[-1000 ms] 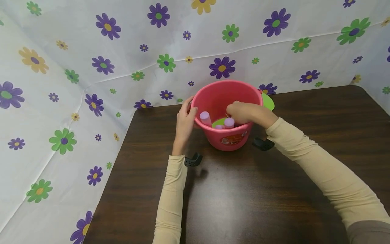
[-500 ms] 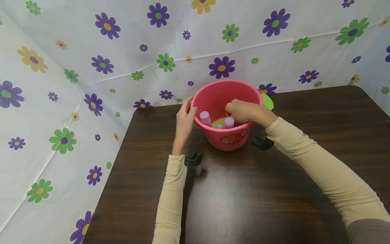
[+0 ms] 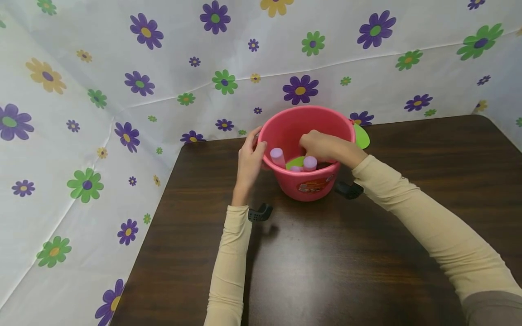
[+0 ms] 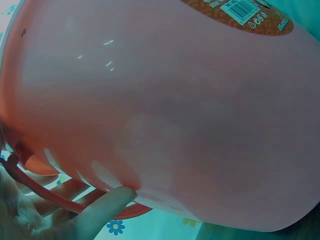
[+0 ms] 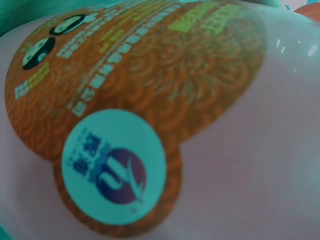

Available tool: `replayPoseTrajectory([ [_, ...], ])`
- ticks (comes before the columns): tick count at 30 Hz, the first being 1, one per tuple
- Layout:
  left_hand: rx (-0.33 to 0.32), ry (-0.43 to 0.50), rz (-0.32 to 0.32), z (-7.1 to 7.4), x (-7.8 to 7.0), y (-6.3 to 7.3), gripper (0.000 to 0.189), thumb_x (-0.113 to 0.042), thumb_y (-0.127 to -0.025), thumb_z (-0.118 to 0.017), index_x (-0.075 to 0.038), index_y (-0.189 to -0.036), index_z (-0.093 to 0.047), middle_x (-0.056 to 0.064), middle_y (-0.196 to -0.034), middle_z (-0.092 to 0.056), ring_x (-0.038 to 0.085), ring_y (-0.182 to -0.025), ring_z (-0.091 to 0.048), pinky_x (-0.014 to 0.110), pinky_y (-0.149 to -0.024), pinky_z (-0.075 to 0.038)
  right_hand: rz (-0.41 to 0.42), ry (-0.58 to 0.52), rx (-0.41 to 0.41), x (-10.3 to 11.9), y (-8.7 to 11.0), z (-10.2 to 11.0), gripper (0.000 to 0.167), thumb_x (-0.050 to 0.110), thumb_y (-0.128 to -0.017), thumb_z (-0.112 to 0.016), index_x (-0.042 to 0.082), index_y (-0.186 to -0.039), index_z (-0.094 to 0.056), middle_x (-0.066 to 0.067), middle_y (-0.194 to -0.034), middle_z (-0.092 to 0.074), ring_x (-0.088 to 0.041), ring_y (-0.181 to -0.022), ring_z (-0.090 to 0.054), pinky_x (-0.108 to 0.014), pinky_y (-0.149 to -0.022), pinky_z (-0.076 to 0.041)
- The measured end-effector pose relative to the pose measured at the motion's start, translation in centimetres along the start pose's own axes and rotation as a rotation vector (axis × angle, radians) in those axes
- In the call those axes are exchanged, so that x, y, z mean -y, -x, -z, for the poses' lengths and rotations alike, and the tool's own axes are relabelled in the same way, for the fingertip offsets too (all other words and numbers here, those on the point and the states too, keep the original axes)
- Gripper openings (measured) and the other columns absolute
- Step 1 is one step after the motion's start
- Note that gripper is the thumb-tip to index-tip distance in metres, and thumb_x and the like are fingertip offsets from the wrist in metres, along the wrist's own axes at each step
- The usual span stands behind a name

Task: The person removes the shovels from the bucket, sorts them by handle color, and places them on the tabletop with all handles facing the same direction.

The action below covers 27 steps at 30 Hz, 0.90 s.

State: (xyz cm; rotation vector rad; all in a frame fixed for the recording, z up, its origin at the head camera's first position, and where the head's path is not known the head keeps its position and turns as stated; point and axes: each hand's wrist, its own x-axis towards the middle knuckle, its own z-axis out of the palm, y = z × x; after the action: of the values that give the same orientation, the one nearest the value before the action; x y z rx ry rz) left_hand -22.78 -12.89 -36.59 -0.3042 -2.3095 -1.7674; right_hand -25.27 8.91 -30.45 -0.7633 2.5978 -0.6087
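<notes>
A pink bucket [image 3: 306,188] stands upright toward the back of the dark table. My left hand [image 3: 249,158] holds it at the left rim. In the left wrist view that hand's fingers [image 4: 107,210] lie against the bucket's side, by its red handle [image 4: 45,195]. Over the right rim, my right hand [image 3: 320,146] reaches down inside; its fingertips are hidden, and I cannot tell what they hold. Purple round-ended sticks [image 3: 277,156] and a green piece [image 3: 295,163] show inside the bucket. The right wrist view is filled by the bucket's orange label [image 5: 200,60].
A flat green piece [image 3: 362,136] shows just beyond the bucket's right side. The dark wood table [image 3: 318,271] reaches back to a white flowered curtain [image 3: 171,54], which also runs along the left. Black wrist mounts [image 3: 261,213] stick out below both hands.
My right hand has shifted slightly left and up inside the bucket. The left hand has kept its place on the rim. The head view has moved a little.
</notes>
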Motion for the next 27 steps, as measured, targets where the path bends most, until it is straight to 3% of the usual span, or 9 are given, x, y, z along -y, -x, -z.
replayPoseTrajectory([
  [6,-0.005,-0.001,0.001,0.06,-0.06,0.00,0.052,-0.023,-0.099,-0.056,-0.015,-0.150,-0.052,0.007,-0.138,-0.065,0.026,-0.106,-0.070,0.040,-0.070,-0.064,-0.014,0.017,-0.014,-0.08,-0.60,0.20,0.017,-0.001,-0.081,-0.067,-0.004,-0.096,-0.075,-0.009,-0.077,-0.067,-0.023,-0.071,-0.059,-0.027,-0.060,-0.048],
  [16,-0.012,-0.001,0.006,0.07,0.01,0.16,0.052,-0.023,-0.098,-0.056,-0.015,-0.150,-0.052,0.006,-0.138,-0.065,0.026,-0.108,-0.069,0.040,-0.074,-0.064,-0.049,-0.036,-0.052,-0.03,-0.66,0.13,0.016,0.004,-0.086,-0.068,-0.005,-0.098,-0.075,-0.012,-0.084,-0.071,-0.021,-0.066,-0.061,-0.027,-0.058,-0.053],
  [22,-0.006,0.005,0.005,0.00,0.08,0.13,0.053,-0.023,-0.098,-0.056,-0.014,-0.150,-0.051,0.007,-0.138,-0.064,0.029,-0.109,-0.069,0.040,-0.075,-0.064,-0.059,-0.070,-0.026,-0.16,-0.57,0.25,0.025,0.005,-0.089,-0.061,-0.007,-0.106,-0.074,-0.013,-0.085,-0.070,-0.020,-0.063,-0.060,-0.026,-0.057,-0.053],
  [27,-0.002,0.000,-0.001,-0.04,0.18,0.07,0.053,-0.023,-0.098,-0.055,-0.015,-0.151,-0.051,0.007,-0.138,-0.065,0.026,-0.105,-0.070,0.040,-0.068,-0.064,-0.075,-0.112,0.016,-0.23,-0.36,0.50,0.029,0.003,-0.089,-0.060,-0.008,-0.113,-0.073,-0.016,-0.093,-0.070,-0.021,-0.066,-0.061,-0.026,-0.058,-0.053],
])
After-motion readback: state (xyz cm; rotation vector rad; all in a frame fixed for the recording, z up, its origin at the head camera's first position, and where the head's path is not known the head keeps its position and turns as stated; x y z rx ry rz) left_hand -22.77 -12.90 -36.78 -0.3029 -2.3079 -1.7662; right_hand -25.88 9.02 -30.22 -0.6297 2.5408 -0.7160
